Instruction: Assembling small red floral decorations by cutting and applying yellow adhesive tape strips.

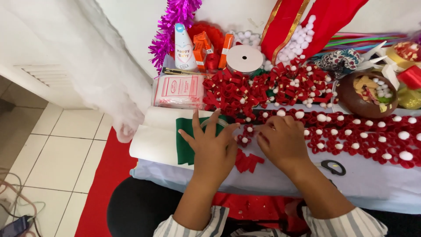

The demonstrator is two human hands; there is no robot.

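Splayed flat, the left hand is pressed on the green felt with nothing grasped, while a small red ribbon flower is pinched at its edge by the bent fingers of the right hand. Loose red loops lie just beside the wrists. Many finished flowers with white pompoms are laid in rows to the right; a heap of unassembled loops remains beyond. A pale cloth-covered table is used, above white floor tiles.

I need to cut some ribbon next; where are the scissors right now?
In the head view, the black-handled scissors lie on the pale table cover just right of the right hand, below the rows of red ribbon flowers.
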